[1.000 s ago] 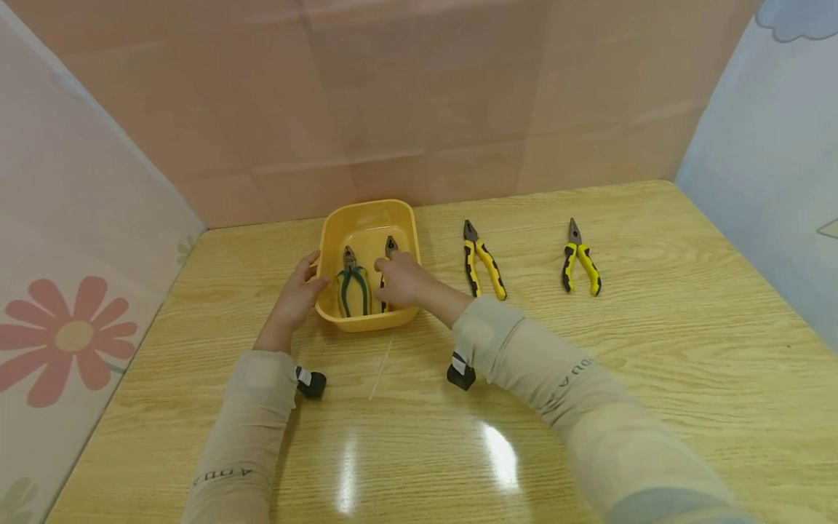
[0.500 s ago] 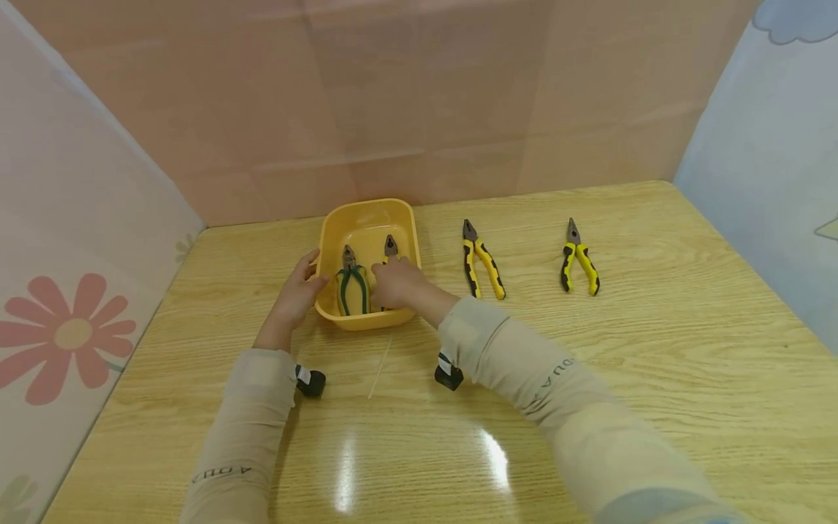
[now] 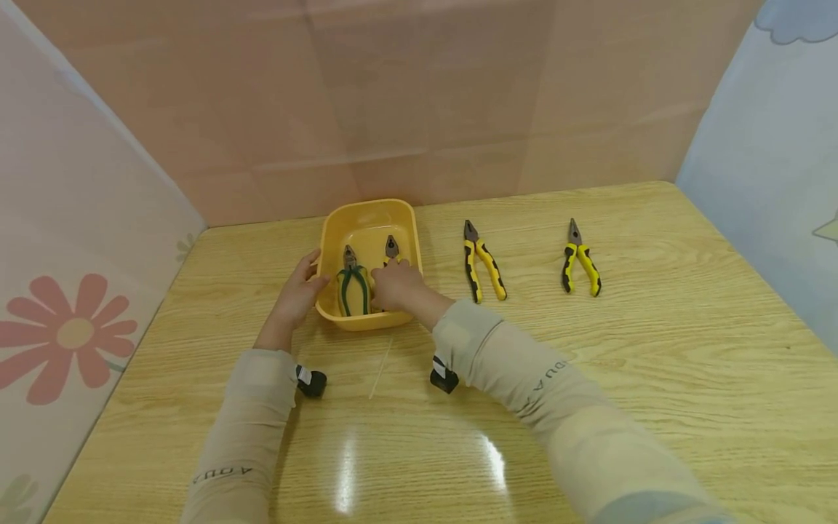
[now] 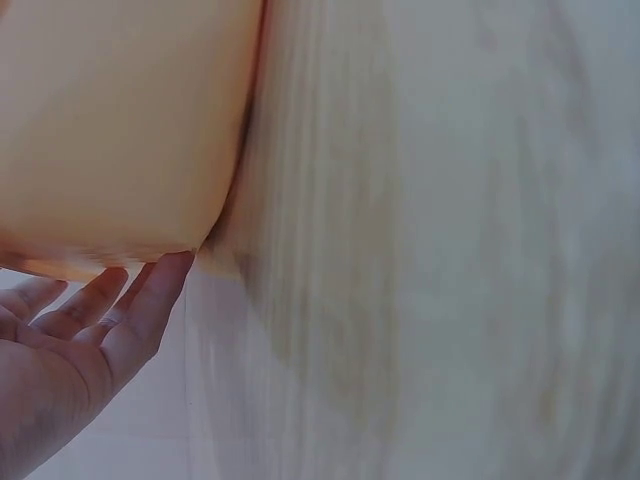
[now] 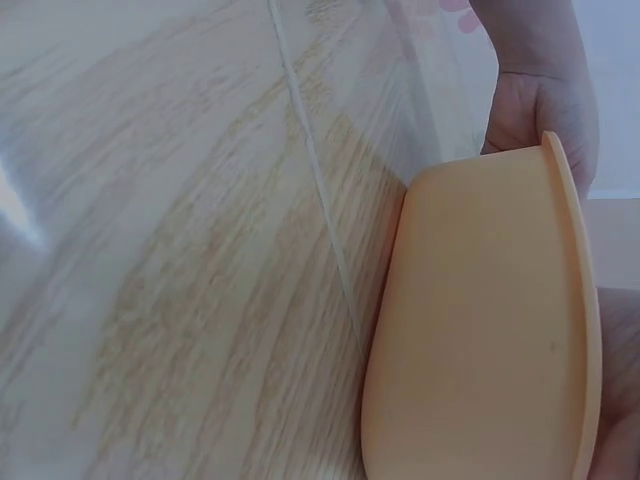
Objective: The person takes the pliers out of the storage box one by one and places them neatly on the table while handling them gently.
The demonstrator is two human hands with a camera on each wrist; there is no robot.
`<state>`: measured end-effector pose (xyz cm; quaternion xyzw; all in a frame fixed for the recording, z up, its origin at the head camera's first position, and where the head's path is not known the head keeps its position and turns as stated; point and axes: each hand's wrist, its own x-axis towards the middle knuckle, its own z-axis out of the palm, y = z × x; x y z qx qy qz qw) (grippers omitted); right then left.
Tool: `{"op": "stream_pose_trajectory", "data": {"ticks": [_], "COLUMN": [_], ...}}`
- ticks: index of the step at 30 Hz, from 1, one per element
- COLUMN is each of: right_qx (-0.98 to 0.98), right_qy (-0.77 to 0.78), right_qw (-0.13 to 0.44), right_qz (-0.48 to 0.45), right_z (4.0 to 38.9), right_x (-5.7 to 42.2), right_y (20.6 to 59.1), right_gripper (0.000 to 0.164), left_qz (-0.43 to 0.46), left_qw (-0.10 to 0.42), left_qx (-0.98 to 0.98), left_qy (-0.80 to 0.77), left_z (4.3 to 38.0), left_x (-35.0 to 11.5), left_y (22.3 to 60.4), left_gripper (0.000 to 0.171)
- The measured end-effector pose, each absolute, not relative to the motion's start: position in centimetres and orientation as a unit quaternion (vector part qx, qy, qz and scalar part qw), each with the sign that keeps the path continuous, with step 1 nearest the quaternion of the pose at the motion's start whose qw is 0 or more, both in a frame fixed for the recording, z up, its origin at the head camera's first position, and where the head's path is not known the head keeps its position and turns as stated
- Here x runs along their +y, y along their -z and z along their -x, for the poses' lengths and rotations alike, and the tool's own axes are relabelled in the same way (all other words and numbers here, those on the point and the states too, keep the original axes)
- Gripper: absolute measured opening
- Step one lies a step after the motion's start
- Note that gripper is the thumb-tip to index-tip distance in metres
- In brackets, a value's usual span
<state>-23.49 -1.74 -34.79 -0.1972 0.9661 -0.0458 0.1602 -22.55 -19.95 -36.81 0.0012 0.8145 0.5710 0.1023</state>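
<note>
A yellow plastic tub (image 3: 369, 214) stands near the table's back edge. My left hand (image 3: 297, 295) holds its left side, thumb over the rim and fingers against the outer wall; the left wrist view shows those fingertips (image 4: 172, 268) touching the wall. Inside lie green-handled pliers (image 3: 353, 284) on the left and yellow-and-black pliers (image 3: 391, 247) on the right. My right hand (image 3: 398, 284) reaches over the tub's right front and grips the yellow-and-black pair by the handles, mostly hidden beneath it. In the right wrist view the tub's outer wall (image 5: 475, 330) blocks the pliers.
Right of the tub lie another yellow-and-black pair of pliers (image 3: 483, 262) and long-nosed yellow-and-black pliers (image 3: 579, 260). A thin pale stick (image 3: 381, 369) lies before the tub. Fabric walls enclose the wooden table (image 3: 655, 349) at back and both sides.
My right hand has shifted slightly left over the handles of the yellow-and-black pliers, with its forearm. The left hand, the tub and the other pliers have stayed put.
</note>
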Motion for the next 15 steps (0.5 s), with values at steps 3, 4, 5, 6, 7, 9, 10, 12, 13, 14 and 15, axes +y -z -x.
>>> {"op": "stream_pose_trajectory", "data": {"ticks": [3,4,5,6,7,9,10,12,13,14,15], "right_qx": [0.967,0.967,0.968,0.968,0.968,0.968,0.968,0.967,0.966,0.966,0.965], "right_qy": [0.049,0.048,0.046,0.044,0.04,0.036,0.035,0.033,0.032,0.031,0.029], "right_qw": [0.163,0.164,0.165,0.165,0.167,0.172,0.176,0.185,0.188,0.192,0.194], "right_qz": [0.189,0.186,0.184,0.182,0.181,0.179,0.178,0.175,0.174,0.173,0.171], "right_z": [23.51,23.51,23.53,23.54,23.52,23.53,23.54,23.55,23.57,23.59,23.61], "right_x": [-1.97,-2.01,-2.07,-2.12,-2.17,-2.26,-2.31,-2.38,-2.42,-2.45,-2.48], "right_y": [34.9,34.92,34.95,34.97,34.98,35.03,35.08,35.16,35.19,35.24,35.28], "right_gripper": [0.05,0.051,0.052,0.052,0.052,0.052,0.052,0.051,0.05,0.05,0.049], "left_qz": [-0.003,-0.002,-0.004,-0.004,-0.004,-0.007,-0.005,-0.004,-0.004,-0.004,-0.004], "left_qw": [0.102,0.101,0.101,0.1,0.099,0.098,0.098,0.098,0.1,0.1,0.101], "left_qx": [0.815,0.816,0.815,0.815,0.815,0.814,0.813,0.814,0.814,0.815,0.815], "left_qy": [-0.57,-0.57,-0.57,-0.571,-0.572,-0.573,-0.573,-0.572,-0.572,-0.571,-0.57], "left_z": [22.59,22.58,22.6,22.6,22.6,22.6,22.58,22.57,22.56,22.56,22.54], "left_x": [-20.04,-20.02,-20.03,-20.03,-20.03,-20.05,-20.04,-20.03,-20.03,-20.03,-20.03], "left_y": [36.85,36.86,36.88,36.89,36.88,36.89,36.88,36.89,36.89,36.89,36.89], "left_gripper": [0.058,0.058,0.058,0.058,0.058,0.058,0.058,0.058,0.058,0.058,0.058]}}
